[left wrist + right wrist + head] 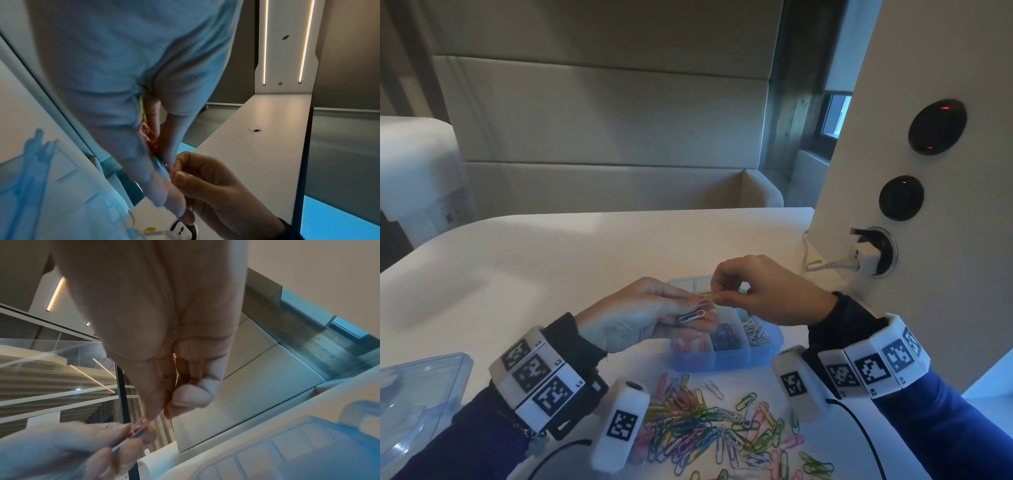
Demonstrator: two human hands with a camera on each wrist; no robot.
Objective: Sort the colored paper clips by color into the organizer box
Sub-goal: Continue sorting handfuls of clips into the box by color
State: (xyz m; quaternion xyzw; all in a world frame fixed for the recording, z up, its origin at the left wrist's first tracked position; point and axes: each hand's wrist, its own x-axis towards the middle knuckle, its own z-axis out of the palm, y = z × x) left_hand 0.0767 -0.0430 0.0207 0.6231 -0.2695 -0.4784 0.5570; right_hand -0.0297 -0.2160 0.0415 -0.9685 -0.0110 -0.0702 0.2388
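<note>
Mid-sort, frame centre: my left hand [640, 313] holds mixed paper clips [691, 316], my right hand [763, 291] pinches one off them; next, drop into matching compartment of blue organizer box [726, 358]

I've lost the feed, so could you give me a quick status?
Left hand holds several clips. Right hand pinches one above the organizer box. Loose pile remains unsorted. Nothing blocking.

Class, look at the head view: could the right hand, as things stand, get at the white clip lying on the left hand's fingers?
Probably yes. The right hand already pinches at clips at the left hand's fingertips, and the white clip lies exposed on those fingers just below, nothing covering it. It must first free its own pinch.
</note>
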